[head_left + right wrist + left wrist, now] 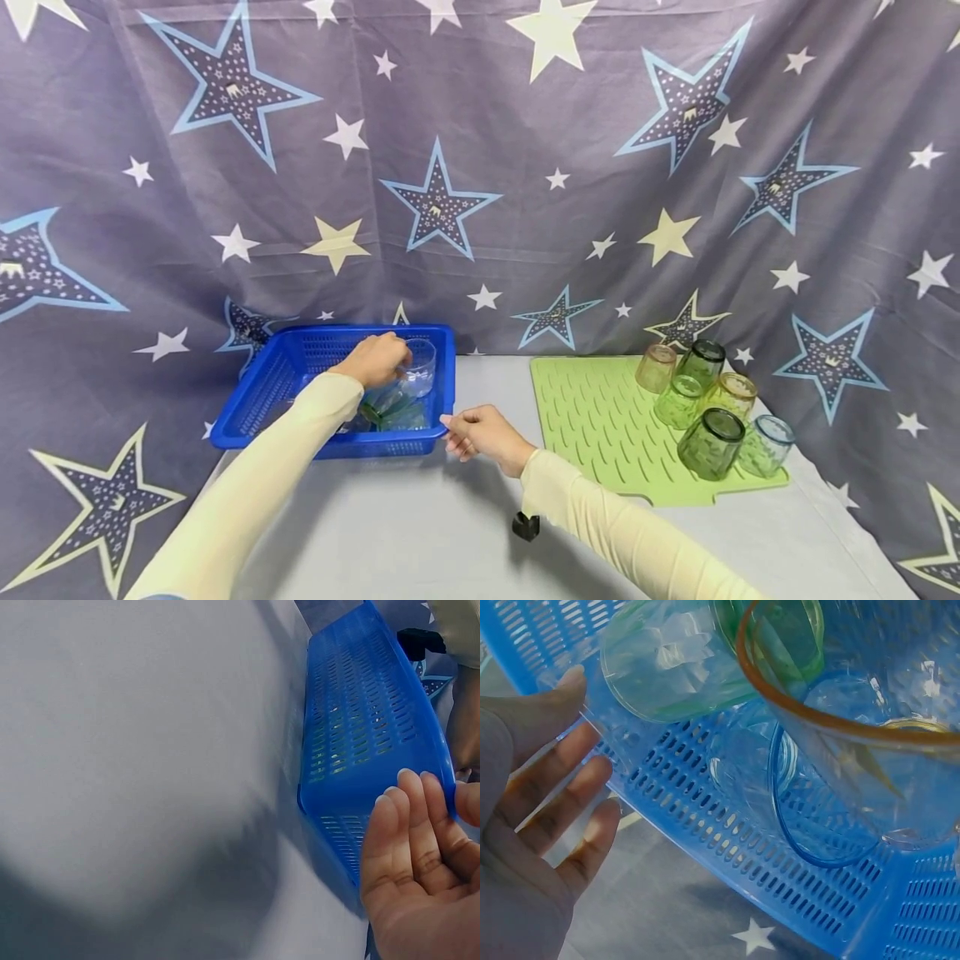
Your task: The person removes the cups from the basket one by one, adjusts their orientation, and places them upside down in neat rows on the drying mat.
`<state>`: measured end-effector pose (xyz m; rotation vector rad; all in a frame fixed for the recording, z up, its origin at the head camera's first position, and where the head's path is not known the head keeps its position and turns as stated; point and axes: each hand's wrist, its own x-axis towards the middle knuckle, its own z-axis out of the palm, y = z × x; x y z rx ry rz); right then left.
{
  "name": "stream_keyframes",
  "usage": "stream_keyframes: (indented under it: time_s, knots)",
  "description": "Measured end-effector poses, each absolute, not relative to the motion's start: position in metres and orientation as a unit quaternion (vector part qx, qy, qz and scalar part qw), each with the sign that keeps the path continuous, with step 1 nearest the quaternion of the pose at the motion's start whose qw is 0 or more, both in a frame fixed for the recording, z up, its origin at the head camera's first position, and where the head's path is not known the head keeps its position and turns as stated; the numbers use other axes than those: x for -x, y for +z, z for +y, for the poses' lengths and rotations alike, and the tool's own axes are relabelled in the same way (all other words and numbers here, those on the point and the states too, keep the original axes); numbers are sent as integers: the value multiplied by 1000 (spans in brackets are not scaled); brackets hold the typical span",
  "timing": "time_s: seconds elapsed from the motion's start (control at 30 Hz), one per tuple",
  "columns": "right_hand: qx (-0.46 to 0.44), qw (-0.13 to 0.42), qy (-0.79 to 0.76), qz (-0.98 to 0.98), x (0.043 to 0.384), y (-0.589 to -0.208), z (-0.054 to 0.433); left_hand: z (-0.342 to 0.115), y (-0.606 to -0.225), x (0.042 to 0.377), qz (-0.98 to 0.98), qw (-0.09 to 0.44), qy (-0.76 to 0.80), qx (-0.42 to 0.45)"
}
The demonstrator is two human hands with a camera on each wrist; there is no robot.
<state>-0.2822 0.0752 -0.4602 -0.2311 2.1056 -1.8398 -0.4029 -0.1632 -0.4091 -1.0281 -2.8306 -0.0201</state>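
Observation:
My left hand (pixel 377 360) reaches into the blue plastic basket (pixel 258 429) and pinches the wall of a clear drinking glass (pixel 420 367) near the basket's right end. In the left wrist view, the thumb and fingers (pixel 572 679) are at this faint, see-through glass. Close by inside the basket lie a green glass (pixel 675 660), a blue-rimmed glass (pixel 817 862) and an amber-rimmed glass (pixel 840 727). My right hand (pixel 487 433) pinches the basket's near right corner, its thumb on the rim and fingers under it in the right wrist view.
A light green drying mat (pixel 592 417) lies on the right of the white table (pixel 390 525). Several tinted glasses stand upside down on its right half, including a dark green glass (pixel 711 444) in front. A star-patterned curtain (pixel 480 167) hangs behind. A black object (pixel 526 526) shows below the right sleeve.

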Motion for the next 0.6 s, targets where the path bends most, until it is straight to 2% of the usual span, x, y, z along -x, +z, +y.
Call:
stream_keyframes:
  time_s: [0.6]
  knots:
    - [82, 166, -651, 736, 283, -462, 76, -160, -410, 400, -927, 99, -14, 362]
